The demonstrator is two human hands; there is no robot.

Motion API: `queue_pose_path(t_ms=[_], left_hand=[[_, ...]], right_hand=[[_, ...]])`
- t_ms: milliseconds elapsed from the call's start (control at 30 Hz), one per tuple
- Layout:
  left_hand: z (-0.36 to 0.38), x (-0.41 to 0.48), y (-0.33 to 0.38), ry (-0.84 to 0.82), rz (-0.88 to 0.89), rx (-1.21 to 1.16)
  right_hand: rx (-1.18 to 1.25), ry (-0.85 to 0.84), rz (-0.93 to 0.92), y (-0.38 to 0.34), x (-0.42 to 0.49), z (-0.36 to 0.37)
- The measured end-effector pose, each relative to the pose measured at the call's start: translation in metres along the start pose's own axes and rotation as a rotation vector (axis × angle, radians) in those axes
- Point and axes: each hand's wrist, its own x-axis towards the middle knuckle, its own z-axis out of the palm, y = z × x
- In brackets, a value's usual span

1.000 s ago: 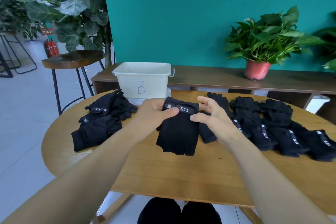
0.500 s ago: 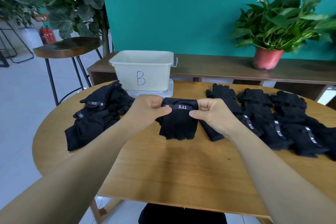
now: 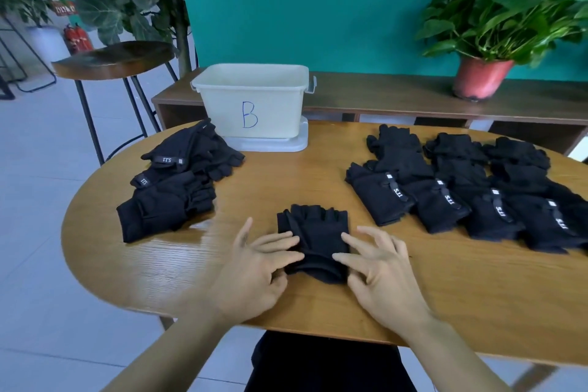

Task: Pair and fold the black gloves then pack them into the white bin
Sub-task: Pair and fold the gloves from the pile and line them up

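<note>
Centrally, left hand (image 3: 254, 270) and right hand (image 3: 383, 275), fingers spread, press a folded glove pair (image 3: 315, 237) flat on the surface (image 3: 152, 267). Glove heap (image 3: 178, 191) at ten o'clock, glove row (image 3: 461, 194) at two, white bin (image 3: 254, 105) at twelve, inside hidden; most packing seemingly remains.

Bare tabletop (image 3: 286, 181) ran as a lane from the folded pair (image 3: 313, 239) to the white bin (image 3: 280, 105), its top open, flanked by a glove pile (image 3: 171, 188) left and glove rows (image 3: 391, 197) right.

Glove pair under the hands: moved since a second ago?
Yes. The glove pair came toward the person, away from the white bin; the left hand and right hand now touch it on the table.
</note>
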Motion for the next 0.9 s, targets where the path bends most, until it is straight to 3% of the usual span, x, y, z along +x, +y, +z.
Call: queue_pose_path(t_ms=[133, 200, 267, 400, 467, 767, 900], left_hand=[[-0.019, 0.017, 0.010, 0.066, -0.123, -0.055], [-0.019, 0.033, 0.019, 0.051, -0.183, -0.014], [-0.012, 0.047, 0.028, -0.032, -0.177, 0.090], [0.016, 0.046, 0.031, -0.289, -0.267, 0.264], [0.025, 0.039, 0.025, -0.321, -0.336, 0.249], [0.028, 0.036, 0.021, -0.266, -0.468, 0.257], [0.025, 0.028, 0.016, -0.171, -0.514, 0.163]], right_hand=[[0.122, 0.150, 0.172, -0.009, 0.012, -0.015], [0.068, 0.168, 0.197, -0.022, 0.027, -0.018], [-0.015, 0.023, 0.181, -0.036, 0.043, -0.016], [-0.144, -0.466, 0.230, -0.041, 0.046, 0.005], [-0.139, -0.545, 0.250, -0.037, 0.040, 0.015], [-0.166, -0.555, 0.232, -0.028, 0.039, 0.020], [-0.048, -0.506, 0.232, -0.025, 0.037, 0.017]])
